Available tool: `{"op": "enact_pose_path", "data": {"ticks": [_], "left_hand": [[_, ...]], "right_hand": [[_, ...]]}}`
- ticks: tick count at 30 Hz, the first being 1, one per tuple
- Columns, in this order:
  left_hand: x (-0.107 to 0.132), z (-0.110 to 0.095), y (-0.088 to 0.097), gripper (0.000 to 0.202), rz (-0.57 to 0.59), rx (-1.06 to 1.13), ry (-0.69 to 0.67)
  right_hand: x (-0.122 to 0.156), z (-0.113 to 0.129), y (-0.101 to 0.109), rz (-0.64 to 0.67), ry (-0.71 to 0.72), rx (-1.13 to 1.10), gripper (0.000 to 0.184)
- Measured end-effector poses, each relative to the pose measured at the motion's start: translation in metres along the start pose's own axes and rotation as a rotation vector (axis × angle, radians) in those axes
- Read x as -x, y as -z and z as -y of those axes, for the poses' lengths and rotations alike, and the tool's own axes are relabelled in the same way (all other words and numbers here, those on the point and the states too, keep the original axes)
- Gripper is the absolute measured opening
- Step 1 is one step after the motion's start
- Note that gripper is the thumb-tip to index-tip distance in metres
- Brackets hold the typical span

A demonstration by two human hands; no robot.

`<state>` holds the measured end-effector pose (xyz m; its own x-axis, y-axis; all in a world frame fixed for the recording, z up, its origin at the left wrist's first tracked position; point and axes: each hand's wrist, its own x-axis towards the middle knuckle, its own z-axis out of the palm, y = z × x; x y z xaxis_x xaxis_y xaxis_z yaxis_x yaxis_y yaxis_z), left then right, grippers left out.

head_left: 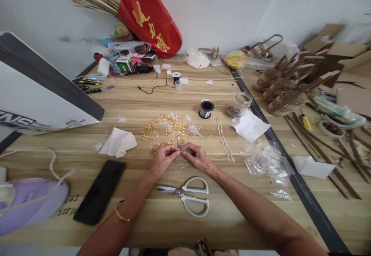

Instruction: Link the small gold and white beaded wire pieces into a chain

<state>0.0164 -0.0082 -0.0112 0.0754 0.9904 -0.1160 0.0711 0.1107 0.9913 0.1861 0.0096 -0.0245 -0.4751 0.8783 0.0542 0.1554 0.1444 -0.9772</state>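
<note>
My left hand (166, 158) and my right hand (198, 157) meet fingertip to fingertip over the table, both closed in a pinch. From between them hangs a short beaded strand (182, 166) with a thin clear thread; the exact point they grip is too small to make out. Just beyond the fingers spreads a pile of gold and clear beads (178, 132). Open-bladed scissors (197, 201) with white handles lie between my forearms. To the right, a longer beaded chain (222, 140) rests on the wood.
A spool of clear line (205, 111) and a glass jar (242, 100) stand farther back. At left are a black phone (100, 192), a paper piece (118, 143) and a large white box (37, 97). Plastic bags (268, 161) and small woven baskets (285, 88) lie right.
</note>
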Motion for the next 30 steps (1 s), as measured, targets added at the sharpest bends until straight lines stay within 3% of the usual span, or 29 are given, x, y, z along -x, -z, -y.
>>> {"op": "enact_pose_path", "data": {"ticks": [11, 30], "left_hand": [[-0.0006, 0.0071, 0.0015, 0.012, 0.019, -0.027, -0.031], [0.0003, -0.0008, -0.0001, 0.006, 0.033, -0.165, -0.050]], "right_hand": [[-0.0007, 0.0014, 0.0012, -0.008, -0.010, -0.016, 0.026], [-0.0001, 0.0023, -0.0001, -0.020, -0.010, -0.029, 0.022]]}}
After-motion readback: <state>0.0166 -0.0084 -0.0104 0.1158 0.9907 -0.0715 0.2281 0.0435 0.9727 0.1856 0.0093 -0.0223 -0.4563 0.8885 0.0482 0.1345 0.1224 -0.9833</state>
